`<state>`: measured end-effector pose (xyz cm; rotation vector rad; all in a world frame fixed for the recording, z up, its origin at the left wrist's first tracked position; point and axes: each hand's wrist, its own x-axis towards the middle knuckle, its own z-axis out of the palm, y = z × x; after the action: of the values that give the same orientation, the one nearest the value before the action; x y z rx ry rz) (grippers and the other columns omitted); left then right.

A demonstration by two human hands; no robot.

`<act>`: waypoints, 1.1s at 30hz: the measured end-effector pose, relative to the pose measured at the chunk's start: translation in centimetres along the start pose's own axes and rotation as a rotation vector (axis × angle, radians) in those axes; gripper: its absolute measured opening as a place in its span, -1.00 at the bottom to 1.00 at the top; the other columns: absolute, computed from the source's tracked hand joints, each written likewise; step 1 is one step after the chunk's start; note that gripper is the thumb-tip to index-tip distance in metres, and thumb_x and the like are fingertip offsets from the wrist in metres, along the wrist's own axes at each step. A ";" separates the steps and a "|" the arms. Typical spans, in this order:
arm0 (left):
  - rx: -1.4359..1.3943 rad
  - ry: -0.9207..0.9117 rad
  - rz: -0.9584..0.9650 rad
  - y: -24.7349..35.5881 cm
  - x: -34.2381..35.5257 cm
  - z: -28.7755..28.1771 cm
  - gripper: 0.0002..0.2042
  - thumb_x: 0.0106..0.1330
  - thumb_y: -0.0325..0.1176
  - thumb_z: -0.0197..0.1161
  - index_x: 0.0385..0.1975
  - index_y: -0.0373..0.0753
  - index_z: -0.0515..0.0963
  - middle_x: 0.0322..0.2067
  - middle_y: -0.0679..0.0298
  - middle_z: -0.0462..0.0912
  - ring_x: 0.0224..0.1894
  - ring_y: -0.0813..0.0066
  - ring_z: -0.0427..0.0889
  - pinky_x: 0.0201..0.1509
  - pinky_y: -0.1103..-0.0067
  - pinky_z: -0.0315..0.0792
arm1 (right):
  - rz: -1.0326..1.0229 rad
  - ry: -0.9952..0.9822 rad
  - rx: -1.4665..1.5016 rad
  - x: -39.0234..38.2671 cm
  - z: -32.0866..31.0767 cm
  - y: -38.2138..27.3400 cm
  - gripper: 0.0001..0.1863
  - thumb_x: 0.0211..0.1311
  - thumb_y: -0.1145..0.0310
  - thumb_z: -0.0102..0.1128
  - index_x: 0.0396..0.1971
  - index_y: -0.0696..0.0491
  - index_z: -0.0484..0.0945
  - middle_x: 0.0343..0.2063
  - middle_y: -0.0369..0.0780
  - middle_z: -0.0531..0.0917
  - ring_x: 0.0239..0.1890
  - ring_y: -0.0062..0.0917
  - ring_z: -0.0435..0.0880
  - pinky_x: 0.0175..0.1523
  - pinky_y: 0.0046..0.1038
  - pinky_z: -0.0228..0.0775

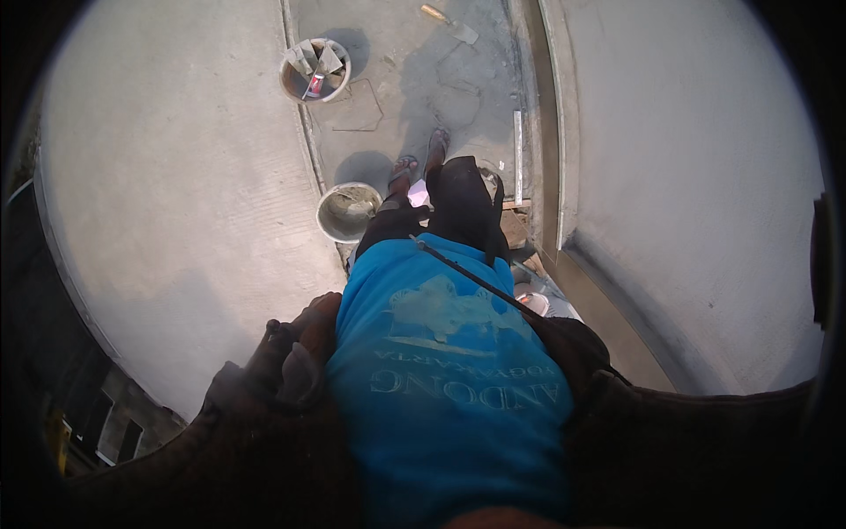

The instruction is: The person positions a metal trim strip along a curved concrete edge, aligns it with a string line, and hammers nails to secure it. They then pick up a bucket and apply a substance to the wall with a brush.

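Note:
My left hand [319, 324] is at my left side, against the edge of my blue shirt [449, 353]. Shadow and the dark sleeve hide most of its fingers, so what it holds, if anything, does not show. On the right a dark sleeve [577, 344] comes down beside the shirt, and I cannot make out my right hand there. A dark cord [476, 280] runs slantwise across the shirt. Ahead of my left side stands a round bucket [328, 231] with grey, mortar-like stuff inside.
Farther off, another bucket [284, 81] holds flat pieces and a red-and-white item. A wooden-handled trowel [463, 33], bent wire [381, 110] and a pale straight strip [518, 159] lie on the concrete floor. A narrow channel [546, 132] runs along the right. A smooth slab [176, 176] is at left.

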<state>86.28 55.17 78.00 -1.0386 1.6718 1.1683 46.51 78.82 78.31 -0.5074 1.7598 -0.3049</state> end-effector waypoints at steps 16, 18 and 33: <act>-0.021 0.198 -0.079 6.4 3.4 -9.5 -0.81 0.21 -0.18 0.25 -0.32 -0.13 0.67 -0.37 0.13 0.71 -0.21 0.03 0.67 -0.08 0.24 0.51 | -0.137 -0.065 -0.082 18.8 -17.3 -15.2 -0.69 0.11 0.41 0.08 -0.16 -0.07 0.69 -0.33 -0.14 0.71 -0.22 -0.40 0.67 -0.02 -0.44 0.48; -0.054 0.265 -0.038 6.4 5.5 -11.2 -0.80 0.19 -0.15 0.25 -0.34 -0.10 0.68 -0.38 0.14 0.71 -0.23 0.03 0.67 -0.10 0.22 0.51 | -0.155 -0.074 -0.095 22.5 -19.8 -18.9 -0.69 0.11 0.40 0.08 -0.16 -0.07 0.69 -0.33 -0.14 0.72 -0.22 -0.40 0.67 -0.02 -0.44 0.48; -0.311 0.345 -0.195 7.9 21.5 -59.3 -0.79 0.21 -0.14 0.24 -0.34 -0.10 0.69 -0.39 0.15 0.71 -0.23 0.05 0.67 -0.11 0.24 0.51 | -0.144 0.022 -0.072 46.7 -37.3 -53.4 -0.73 0.15 0.36 0.13 -0.16 -0.07 0.70 -0.34 -0.17 0.72 -0.24 -0.45 0.69 -0.04 -0.47 0.49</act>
<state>62.20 -3.51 73.46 -1.6380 1.6267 1.1921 11.08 7.15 72.44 -0.6873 1.7643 -0.3501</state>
